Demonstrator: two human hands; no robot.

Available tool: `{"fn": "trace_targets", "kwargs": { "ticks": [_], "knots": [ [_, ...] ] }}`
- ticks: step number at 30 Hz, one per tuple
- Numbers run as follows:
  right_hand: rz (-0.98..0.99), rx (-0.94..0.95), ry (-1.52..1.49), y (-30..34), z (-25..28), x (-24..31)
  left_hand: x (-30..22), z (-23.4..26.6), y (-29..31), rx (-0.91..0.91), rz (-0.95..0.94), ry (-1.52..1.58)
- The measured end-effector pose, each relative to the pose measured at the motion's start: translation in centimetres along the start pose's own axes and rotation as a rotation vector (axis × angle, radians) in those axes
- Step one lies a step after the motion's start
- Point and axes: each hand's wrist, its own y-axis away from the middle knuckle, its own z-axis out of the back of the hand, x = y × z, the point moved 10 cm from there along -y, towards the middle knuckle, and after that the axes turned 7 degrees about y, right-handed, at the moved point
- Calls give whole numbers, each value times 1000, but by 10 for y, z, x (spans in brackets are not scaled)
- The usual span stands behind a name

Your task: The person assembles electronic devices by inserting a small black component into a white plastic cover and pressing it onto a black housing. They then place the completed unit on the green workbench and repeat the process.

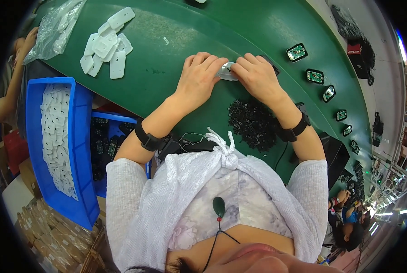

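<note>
Both my hands meet over the green table, closed on a small white plastic cover [227, 72]. My left hand [199, 75] pinches its left end between thumb and fingers. At the other end, my right hand [256, 77] grips it with curled fingers. A little dark spot shows on the cover between the hands; the fingertips hide the rest. Just below my right hand lies a heap of small black parts [253, 123]. A black object [271, 65] sits partly hidden behind the right hand.
White covers [105, 45] lie piled at the far left, near a clear plastic bag [57, 29]. A blue bin [82, 150] of white covers stands left, beside another blue bin [114, 117] of dark parts. Green circuit boards in black housings [315, 76] line the right. Other people work nearby.
</note>
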Motion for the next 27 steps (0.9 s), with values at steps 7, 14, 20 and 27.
{"fn": "trace_targets", "kwargs": {
  "ticks": [7,14,20,27],
  "knots": [
    [28,11,-30,-4,-1,1,-1,0,0,-4,3,-9],
    [18,43,-29,-1,-2,-1,-4,0,0,-2,-8,-10],
    [-232,-63,99,9,57,-28,-4,1,0,-2,-5,-8],
    [-481,97,-66,65,31,-67,-2,-1,1,-2,-15,-11]
  ]
}}
